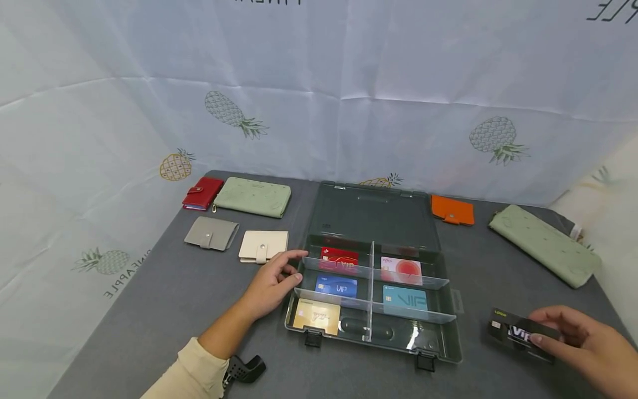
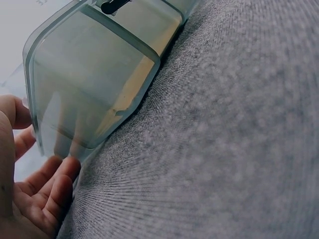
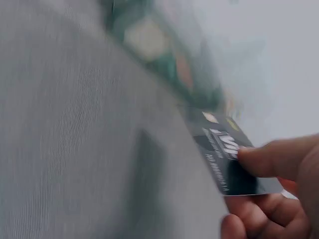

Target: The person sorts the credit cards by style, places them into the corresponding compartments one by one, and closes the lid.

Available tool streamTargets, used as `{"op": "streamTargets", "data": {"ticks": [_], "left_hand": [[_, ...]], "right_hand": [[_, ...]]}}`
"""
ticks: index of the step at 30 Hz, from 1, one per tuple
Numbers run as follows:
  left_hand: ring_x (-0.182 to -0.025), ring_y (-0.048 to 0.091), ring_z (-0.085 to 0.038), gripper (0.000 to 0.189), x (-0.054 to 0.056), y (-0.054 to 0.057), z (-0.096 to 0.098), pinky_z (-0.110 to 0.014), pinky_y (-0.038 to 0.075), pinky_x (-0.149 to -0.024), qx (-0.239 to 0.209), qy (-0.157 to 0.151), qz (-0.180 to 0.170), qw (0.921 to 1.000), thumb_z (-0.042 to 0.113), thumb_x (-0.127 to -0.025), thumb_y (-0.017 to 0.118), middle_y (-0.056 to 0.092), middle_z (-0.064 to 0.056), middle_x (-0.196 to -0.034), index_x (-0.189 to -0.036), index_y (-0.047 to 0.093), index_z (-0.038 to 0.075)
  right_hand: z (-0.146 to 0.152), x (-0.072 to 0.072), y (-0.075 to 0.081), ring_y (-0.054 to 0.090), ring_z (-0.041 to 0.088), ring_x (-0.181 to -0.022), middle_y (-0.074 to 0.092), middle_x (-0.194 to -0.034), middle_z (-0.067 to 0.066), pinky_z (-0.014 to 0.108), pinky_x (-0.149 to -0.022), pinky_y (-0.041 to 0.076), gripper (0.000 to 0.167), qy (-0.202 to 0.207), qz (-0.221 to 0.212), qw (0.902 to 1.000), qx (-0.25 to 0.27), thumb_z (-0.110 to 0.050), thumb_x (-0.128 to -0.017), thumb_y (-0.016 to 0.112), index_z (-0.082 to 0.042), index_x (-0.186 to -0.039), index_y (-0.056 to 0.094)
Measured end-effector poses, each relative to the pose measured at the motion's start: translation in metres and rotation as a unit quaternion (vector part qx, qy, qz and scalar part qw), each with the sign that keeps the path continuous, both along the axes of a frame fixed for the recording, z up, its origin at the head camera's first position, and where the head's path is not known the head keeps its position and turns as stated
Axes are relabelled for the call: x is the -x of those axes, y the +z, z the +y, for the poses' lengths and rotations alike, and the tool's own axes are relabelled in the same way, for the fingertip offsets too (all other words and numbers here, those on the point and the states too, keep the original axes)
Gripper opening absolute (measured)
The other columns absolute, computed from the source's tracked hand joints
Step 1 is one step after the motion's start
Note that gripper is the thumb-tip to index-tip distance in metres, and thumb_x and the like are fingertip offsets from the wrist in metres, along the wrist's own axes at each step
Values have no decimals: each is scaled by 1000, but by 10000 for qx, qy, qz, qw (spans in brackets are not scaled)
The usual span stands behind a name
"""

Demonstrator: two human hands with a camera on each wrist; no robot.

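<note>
My right hand [image 1: 578, 346] pinches a black VIP card [image 1: 520, 335] between thumb and fingers, to the right of a divided plastic box [image 1: 451, 338]. In the right wrist view the thumb lies across the card's printed face. My left hand [image 1: 274, 282] rests at the box's left wall, fingers loosely bent and fingertips at the rim. Inside the box lie a red card [image 1: 339, 257], a pink card [image 1: 401, 270], a blue card [image 1: 336, 286], a teal card [image 1: 405, 299] and a gold card [image 1: 316, 316]. The box's dark lid [image 1: 374, 213] is folded back.
Left of the box are a red wallet [image 1: 202, 193], a green wallet [image 1: 253, 197], a grey wallet [image 1: 211, 233] and a cream wallet [image 1: 264, 245]. An orange wallet [image 1: 452, 209] and another green wallet [image 1: 545, 244] lie to the right. A patterned cloth [image 1: 309, 122] hangs behind.
</note>
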State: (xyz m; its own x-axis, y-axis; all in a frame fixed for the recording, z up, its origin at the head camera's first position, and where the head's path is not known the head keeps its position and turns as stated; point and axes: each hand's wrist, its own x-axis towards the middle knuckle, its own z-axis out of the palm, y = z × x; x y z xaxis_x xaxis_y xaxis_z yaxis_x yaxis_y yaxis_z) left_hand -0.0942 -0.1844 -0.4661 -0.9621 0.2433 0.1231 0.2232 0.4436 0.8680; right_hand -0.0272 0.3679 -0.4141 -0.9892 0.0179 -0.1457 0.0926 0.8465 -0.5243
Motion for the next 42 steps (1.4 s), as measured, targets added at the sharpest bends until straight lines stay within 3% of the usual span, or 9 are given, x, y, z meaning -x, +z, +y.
{"op": "streamTargets", "data": {"ticks": [5,10,16,22,29,35,37,40,42], "left_hand": [[-94,64,-18,48,0,1,0,-31,53,-74,-33,-19,11,10000,12,-100,68,63,-7,-132,-148,63,19],[-94,64,-18,48,0,1,0,-31,53,-74,-9,-29,28,10000,12,-100,68,63,-7,-132,-148,62,18],[-95,64,-18,48,0,1,0,-31,53,-75,16,-35,0,10000,13,-101,68,63,-6,-132,-148,62,19],[-95,64,-19,48,-1,3,1,-31,53,-74,4,-40,-9,10000,13,-101,68,62,-7,-132,-148,62,19],[-95,63,-19,48,-1,3,0,-31,53,-74,31,-29,-29,10000,13,-101,68,62,-7,-133,-148,62,19],[-94,64,-18,48,-1,3,0,-31,53,-74,46,-16,-27,10000,13,-101,68,63,-7,-132,-148,62,18],[-94,64,-17,48,-1,3,0,-31,53,-74,57,1,-18,10000,13,-100,68,63,-7,-132,-148,62,19],[-94,64,-17,48,-1,3,0,-30,53,-74,71,5,-25,10000,13,-100,68,63,-7,-132,-148,62,18],[-94,64,-17,47,-1,3,0,-31,53,-73,46,-19,-22,10000,13,-101,68,63,-8,-132,-147,62,17]], "right_hand": [[-38,-8,26,65,1,-77,73,-105,2,31,-60,50,33,-121,-244,9982,540,-21,-101,76,-1,-126,67],[-72,-9,32,66,7,-83,73,-109,-1,31,-63,50,30,148,-485,9949,871,-26,-100,77,-11,-125,71],[-104,-3,21,65,2,-86,75,-99,-10,27,-68,54,21,771,269,9929,861,-16,-94,83,-19,-113,75],[-127,-2,8,62,0,-79,72,-89,-21,25,-63,51,29,1296,1077,9818,872,-6,-86,88,-27,-102,75],[-139,-4,-3,49,-6,-71,66,-89,-26,25,-58,45,37,1772,1869,9663,38,-8,-76,94,-32,-99,77],[-139,-9,-6,56,-4,-80,68,-95,-24,28,-65,52,39,1810,1920,9627,-601,-13,-73,98,-32,-100,79],[-138,-9,-7,60,-2,-84,71,-96,-22,30,-67,55,40,1949,2122,9549,-717,-13,-71,99,-31,-102,79],[-136,-9,-10,64,1,-84,74,-97,-18,31,-68,56,41,2264,2703,9322,-816,-16,-69,99,-28,-104,80],[-134,-9,-12,67,3,-84,75,-98,-16,32,-69,57,24,2449,3091,9149,-866,-35,-85,91,-26,-105,81]]}}
